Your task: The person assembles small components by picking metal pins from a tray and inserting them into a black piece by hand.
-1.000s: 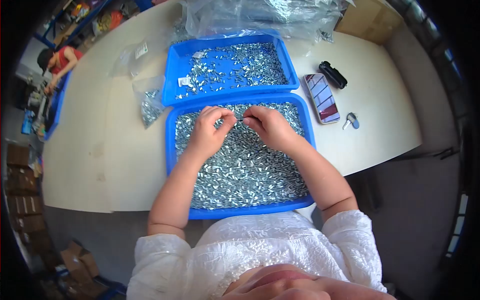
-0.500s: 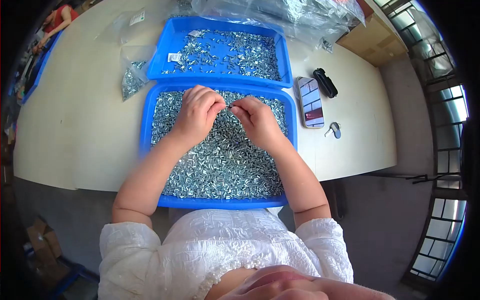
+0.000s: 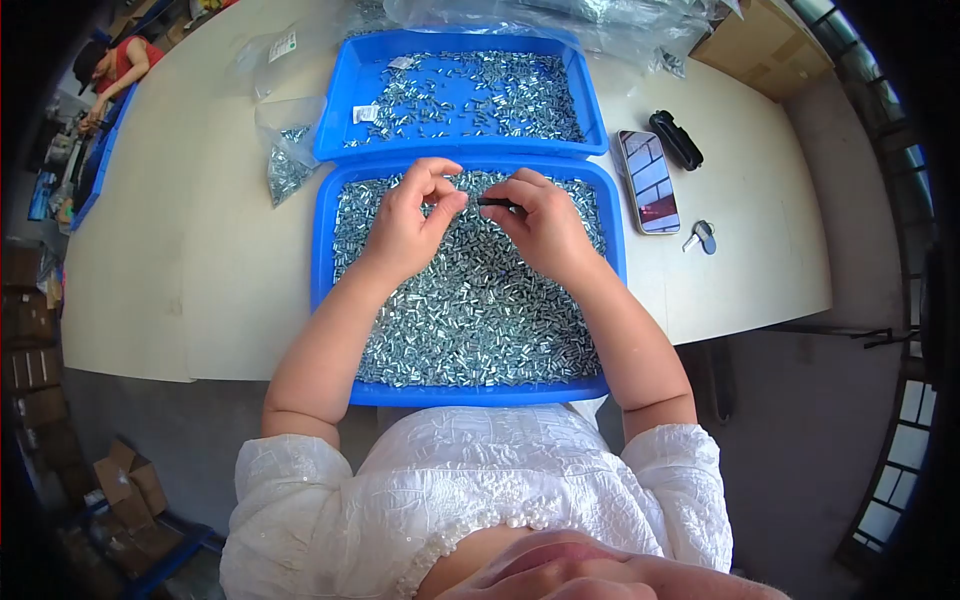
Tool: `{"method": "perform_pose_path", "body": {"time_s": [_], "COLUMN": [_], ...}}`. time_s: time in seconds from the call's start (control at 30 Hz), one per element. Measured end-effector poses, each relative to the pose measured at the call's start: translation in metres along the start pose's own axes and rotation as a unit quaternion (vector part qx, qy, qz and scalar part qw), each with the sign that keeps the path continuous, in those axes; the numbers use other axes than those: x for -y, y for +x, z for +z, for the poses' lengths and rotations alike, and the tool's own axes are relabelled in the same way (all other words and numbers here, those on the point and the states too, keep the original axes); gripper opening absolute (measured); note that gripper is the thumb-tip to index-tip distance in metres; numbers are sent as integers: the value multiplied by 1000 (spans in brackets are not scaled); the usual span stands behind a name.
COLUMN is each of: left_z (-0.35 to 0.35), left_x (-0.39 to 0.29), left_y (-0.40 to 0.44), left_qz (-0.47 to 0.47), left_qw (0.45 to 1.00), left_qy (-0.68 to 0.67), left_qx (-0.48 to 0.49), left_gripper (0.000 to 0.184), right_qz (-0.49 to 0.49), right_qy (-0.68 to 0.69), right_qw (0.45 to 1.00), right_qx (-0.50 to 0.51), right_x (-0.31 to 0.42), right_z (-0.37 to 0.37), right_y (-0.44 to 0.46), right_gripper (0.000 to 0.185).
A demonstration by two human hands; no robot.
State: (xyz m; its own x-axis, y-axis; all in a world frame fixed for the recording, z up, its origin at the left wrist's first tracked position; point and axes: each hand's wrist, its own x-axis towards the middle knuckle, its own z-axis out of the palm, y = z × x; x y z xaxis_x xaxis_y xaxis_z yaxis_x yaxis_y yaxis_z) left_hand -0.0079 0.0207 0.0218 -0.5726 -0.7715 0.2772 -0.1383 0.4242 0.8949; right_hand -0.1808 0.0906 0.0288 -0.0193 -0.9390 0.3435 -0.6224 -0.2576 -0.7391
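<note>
Over the near blue tray (image 3: 318,235), which is filled with small silvery metal sleeves (image 3: 480,320), both my hands are raised close together. My right hand (image 3: 550,222) pinches a thin black rod-like piece (image 3: 497,203) that points toward the left hand; its exact kind is too small to make out. My left hand (image 3: 408,222) has thumb and fingers apart, the thumb tip near the rod's end. No metal piece shows clearly in the left hand.
Behind stands a second blue tray (image 3: 335,125) with scattered sleeves and paper tags. A plastic bag of sleeves (image 3: 290,170) lies left. On the right are a phone (image 3: 650,185), a black case (image 3: 677,140) and keys (image 3: 700,238). Another person (image 3: 130,65) works far left.
My hands have drawn slightly apart, and the left fingers have spread. The black rod now shows in my right hand. The whole view has shifted a little.
</note>
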Motion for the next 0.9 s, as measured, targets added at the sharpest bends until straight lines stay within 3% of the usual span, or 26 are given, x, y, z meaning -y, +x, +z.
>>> {"method": "perform_pose_path", "body": {"time_s": [0.03, 0.1, 0.17, 0.23, 0.33, 0.37, 0.43, 0.47, 0.53, 0.57, 0.63, 0.77, 0.83, 0.9], "left_z": [-1, 0, 5, 2, 3, 5, 6, 4, 1, 2, 5, 9, 5, 6], "left_x": [-2, -3, 4, 2, 0, 0, 2, 2, 1, 2, 1, -7, -4, -4], "left_y": [0, 1, 3, 1, -1, 0, 2, 2, 2, 1, -1, 1, 1, 2], "left_qz": [-91, -84, 106, 114, -67, -67, 39, 39, 122, 123, -10, 18, 90, 115], "left_qw": [995, 996, 993, 992, 998, 998, 999, 999, 982, 981, 999, 998, 988, 981], "left_qy": [-35, -19, 35, 60, -17, -13, 4, 8, 147, 150, 29, -11, 120, 149], "left_qx": [4, 11, -44, -7, -5, 1, -29, -23, 1, 6, -20, -55, -28, -36], "left_gripper": [36, 34, 29, 26, 30, 30, 28, 28, 24, 24, 20, 22, 22, 18], "right_qz": [2, 15, 13, 16, 1, 3, 5, 7, 4, 6, 3, 1, 4, 7], "right_qy": [4, -17, -10, -14, -16, -12, -18, -14, -14, -11, -13, -8, -11, -2], "right_qw": [1000, 1000, 1000, 1000, 1000, 1000, 1000, 1000, 1000, 1000, 1000, 1000, 1000, 1000], "right_qx": [-3, 8, 3, 9, 14, 8, 11, 6, 3, -1, 3, -8, -8, -9], "right_x": [1, 3, 1, 1, -1, -1, -1, -2, -4, -4, -3, -5, -6, -4], "right_z": [-1, -2, -3, -3, -2, -2, -3, -4, -4, -4, -5, -5, -6, -7], "right_y": [0, 0, 1, 0, 0, 0, -1, -1, -1, -1, -1, -1, -1, -1], "right_gripper": [13, 11, 11, 11, 12, 12, 13, 13, 13, 13, 13, 13, 13, 12]}}
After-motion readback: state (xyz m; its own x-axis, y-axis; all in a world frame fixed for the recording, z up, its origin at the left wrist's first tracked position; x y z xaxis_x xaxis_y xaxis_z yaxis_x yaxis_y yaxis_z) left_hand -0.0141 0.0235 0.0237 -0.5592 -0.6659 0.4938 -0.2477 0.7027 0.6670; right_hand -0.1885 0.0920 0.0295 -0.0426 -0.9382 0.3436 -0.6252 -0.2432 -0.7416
